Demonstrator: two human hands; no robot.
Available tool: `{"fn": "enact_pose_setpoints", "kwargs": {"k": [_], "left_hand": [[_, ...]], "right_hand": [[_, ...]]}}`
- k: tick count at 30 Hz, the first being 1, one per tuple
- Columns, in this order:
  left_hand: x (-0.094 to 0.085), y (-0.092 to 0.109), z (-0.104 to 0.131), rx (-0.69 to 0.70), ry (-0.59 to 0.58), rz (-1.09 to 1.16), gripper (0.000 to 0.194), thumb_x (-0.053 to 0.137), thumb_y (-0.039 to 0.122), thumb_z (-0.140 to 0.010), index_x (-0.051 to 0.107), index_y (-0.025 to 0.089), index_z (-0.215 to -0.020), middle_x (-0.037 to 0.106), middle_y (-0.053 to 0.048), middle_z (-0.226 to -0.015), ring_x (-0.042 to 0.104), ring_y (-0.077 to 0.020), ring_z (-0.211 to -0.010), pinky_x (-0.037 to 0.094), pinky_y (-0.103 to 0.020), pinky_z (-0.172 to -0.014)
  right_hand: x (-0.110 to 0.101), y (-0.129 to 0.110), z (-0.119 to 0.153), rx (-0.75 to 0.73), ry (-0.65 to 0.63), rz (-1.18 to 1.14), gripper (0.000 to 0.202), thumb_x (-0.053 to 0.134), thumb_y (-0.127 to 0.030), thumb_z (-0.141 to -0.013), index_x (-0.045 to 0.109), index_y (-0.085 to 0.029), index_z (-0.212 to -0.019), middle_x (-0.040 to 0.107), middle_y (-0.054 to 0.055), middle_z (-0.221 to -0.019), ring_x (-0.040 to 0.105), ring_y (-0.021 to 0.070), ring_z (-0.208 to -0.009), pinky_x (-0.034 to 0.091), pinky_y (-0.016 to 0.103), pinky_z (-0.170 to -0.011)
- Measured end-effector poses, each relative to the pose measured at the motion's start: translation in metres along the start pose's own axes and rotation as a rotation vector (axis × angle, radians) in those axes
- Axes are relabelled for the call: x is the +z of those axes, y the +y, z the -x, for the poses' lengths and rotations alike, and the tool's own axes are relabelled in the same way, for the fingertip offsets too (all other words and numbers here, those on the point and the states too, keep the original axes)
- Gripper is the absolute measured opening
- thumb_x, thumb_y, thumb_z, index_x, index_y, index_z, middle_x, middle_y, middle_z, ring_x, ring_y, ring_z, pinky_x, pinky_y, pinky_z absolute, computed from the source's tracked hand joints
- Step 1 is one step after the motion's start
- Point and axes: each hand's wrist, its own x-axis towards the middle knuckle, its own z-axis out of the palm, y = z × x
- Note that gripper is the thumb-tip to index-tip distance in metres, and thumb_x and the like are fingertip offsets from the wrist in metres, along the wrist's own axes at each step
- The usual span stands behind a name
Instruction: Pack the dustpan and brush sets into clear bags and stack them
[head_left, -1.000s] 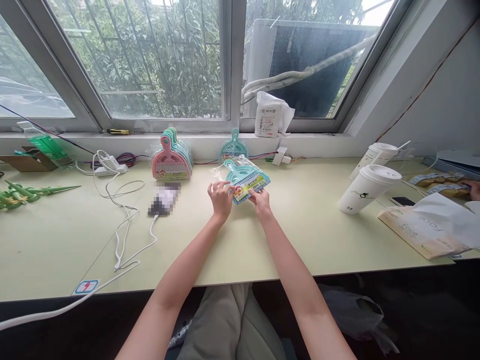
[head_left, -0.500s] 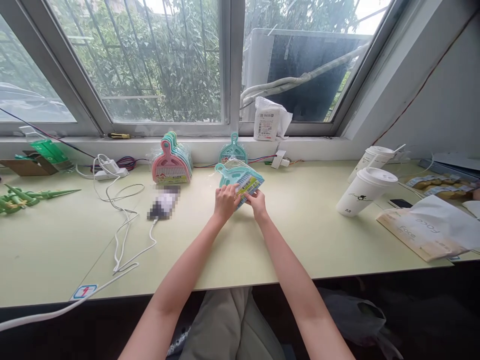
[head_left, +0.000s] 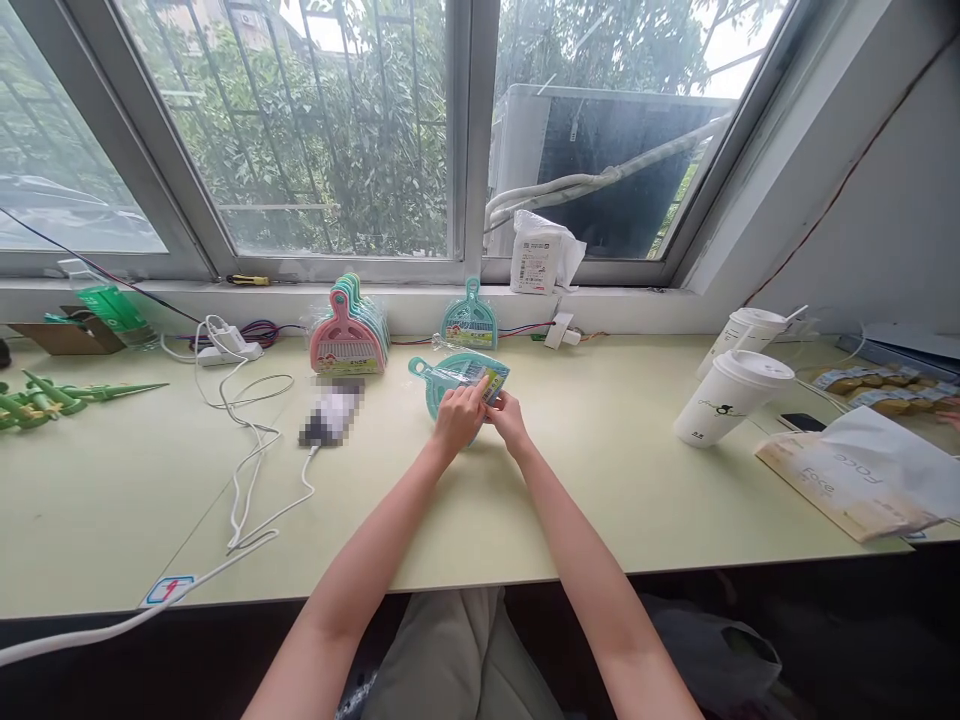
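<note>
A teal dustpan-and-brush set (head_left: pixel 444 374) in clear wrapping is tilted above the table, its handle pointing left. My left hand (head_left: pixel 459 418) lies over its front with fingers closed on the label side. At the right end, my right hand (head_left: pixel 508 420) pinches the lower edge of the package. Behind it, a second teal set (head_left: pixel 470 318) leans upright against the window ledge. To the left stands a row of similar sets (head_left: pixel 348 332), pink in front and teal behind.
A blurred phone (head_left: pixel 330 412) on a white cable (head_left: pixel 251 480) lies left of my hands. Two white cups (head_left: pixel 731 395) and a paper bag (head_left: pixel 847 480) are at the right. Green plastic pieces (head_left: pixel 52 397) and a green bottle (head_left: pixel 112 308) sit far left.
The held set has turned, its handle swinging left and down. Both hands have stayed on it, the left now farther over the label. The view has tilted slightly upward.
</note>
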Motion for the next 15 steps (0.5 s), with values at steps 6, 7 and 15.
{"fn": "enact_pose_setpoints", "kwargs": {"k": [6, 7, 15], "left_hand": [[0.000, -0.003, 0.002, -0.150, 0.285, 0.199, 0.047, 0.047, 0.032, -0.091, 0.046, 0.021, -0.137, 0.055, -0.014, -0.128, 0.048, -0.0272, -0.123, 0.032, -0.042, -0.104], [-0.001, -0.004, 0.001, -0.255, 0.425, 0.255, 0.056, 0.052, 0.037, -0.089, 0.039, 0.021, -0.141, 0.045, -0.015, -0.140, 0.039, -0.0281, -0.132, 0.030, -0.043, -0.107], [0.002, -0.003, -0.010, -0.702, 0.039, 1.497, 0.059, 0.064, 0.048, -0.081, 0.047, 0.021, -0.131, 0.053, -0.013, -0.135, 0.050, -0.0294, -0.126, 0.042, -0.046, -0.103]], "right_hand": [[-0.002, -0.004, 0.002, -0.011, 0.069, -0.108, 0.040, 0.081, -0.032, -0.061, 0.062, -0.017, -0.093, 0.071, 0.004, -0.083, 0.068, 0.0177, -0.079, 0.060, 0.032, -0.072], [-0.004, -0.004, 0.001, -0.013, 0.092, -0.146, 0.039, 0.081, -0.032, -0.061, 0.062, -0.017, -0.092, 0.071, 0.004, -0.086, 0.068, 0.0184, -0.081, 0.060, 0.033, -0.075], [-0.015, -0.005, -0.005, -0.073, 0.184, -0.328, 0.039, 0.082, -0.029, -0.061, 0.061, -0.018, -0.093, 0.070, 0.006, -0.097, 0.067, 0.0219, -0.095, 0.058, 0.040, -0.087]]}}
